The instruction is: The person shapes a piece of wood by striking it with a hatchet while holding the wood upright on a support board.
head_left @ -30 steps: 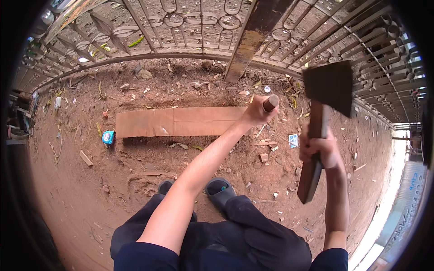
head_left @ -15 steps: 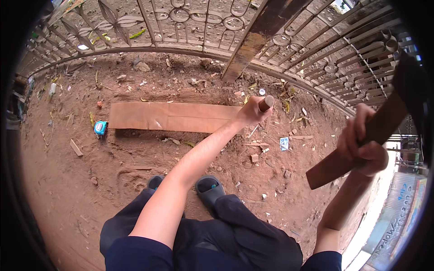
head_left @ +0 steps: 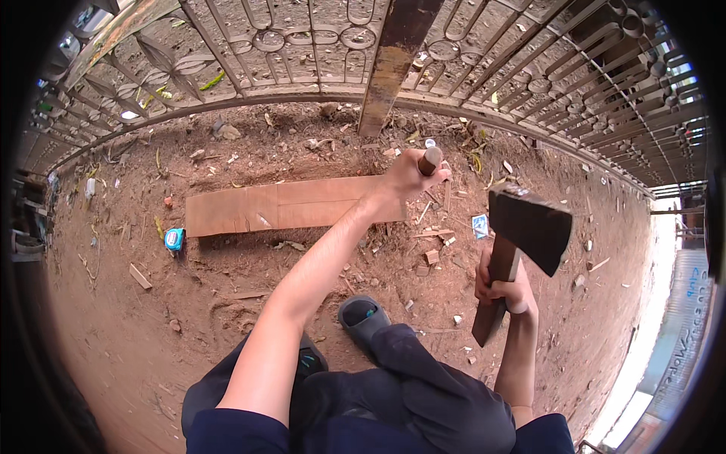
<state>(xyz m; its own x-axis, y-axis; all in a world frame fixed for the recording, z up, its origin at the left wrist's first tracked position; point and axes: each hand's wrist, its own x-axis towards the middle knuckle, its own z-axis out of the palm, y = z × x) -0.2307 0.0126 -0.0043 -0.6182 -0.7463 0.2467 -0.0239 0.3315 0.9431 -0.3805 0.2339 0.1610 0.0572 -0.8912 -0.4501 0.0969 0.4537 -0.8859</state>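
My left hand [head_left: 404, 178] is closed around a round wooden handle [head_left: 431, 160] that stands near upright over the right end of a reddish-brown wooden board [head_left: 261, 206]. Whatever lies at the handle's lower end is hidden by the hand. A lengthwise line runs along part of the board, which lies flat on the ground. To the right, my right hand [head_left: 508, 289] grips the thick wooden haft of a hatchet [head_left: 533, 227]. Its broad dark metal head is raised in the air, right of the left hand and apart from the handle there.
A blue tape measure [head_left: 174, 240] sits by the board's left end. Wood chips [head_left: 432, 257] and a small blue-and-white packet [head_left: 480, 226] lie on the dirt. A metal fence [head_left: 318, 97] with a rusty post [head_left: 386, 68] runs behind. My sandaled foot [head_left: 363, 321] is in front.
The hatchet has swung in from the far right toward the left hand, its head now fully in view. My left hand keeps its grip at the board's right end. The view has shifted slightly.
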